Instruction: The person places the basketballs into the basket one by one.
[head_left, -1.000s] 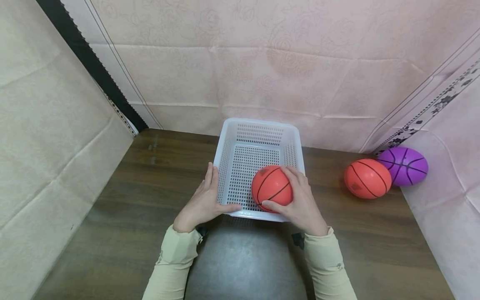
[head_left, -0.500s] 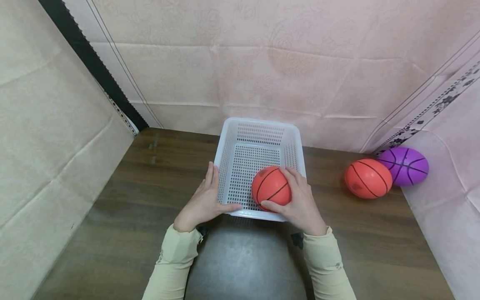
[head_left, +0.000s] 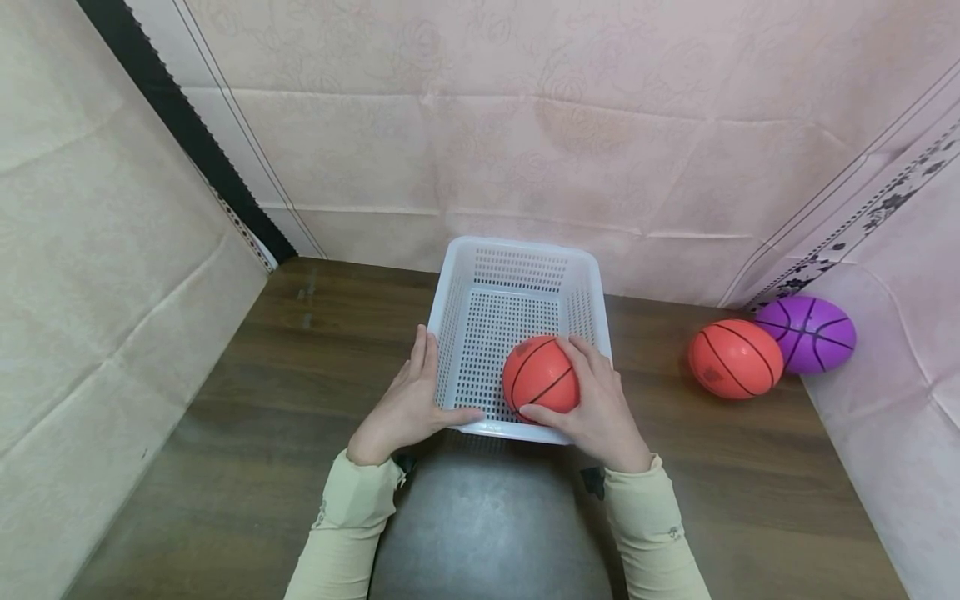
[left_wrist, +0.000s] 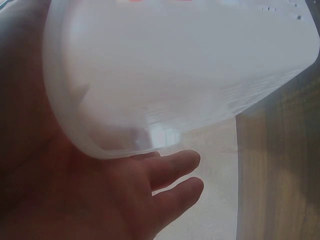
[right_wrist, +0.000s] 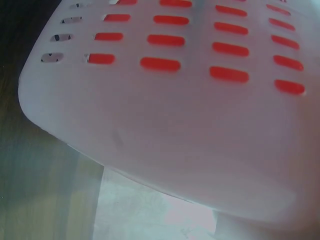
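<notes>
While your right hand [head_left: 602, 408] clasps orange ball [head_left: 538, 377] inside basket [head_left: 525, 242], left hand [head_left: 401, 410], fingers straight, braces basket corner; placement apparently in hand, next move likely calls for clean release.

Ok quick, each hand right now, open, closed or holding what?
Left hand: holding the white basket by its near corner.
Right hand: holding the red ball inside the basket.
</notes>
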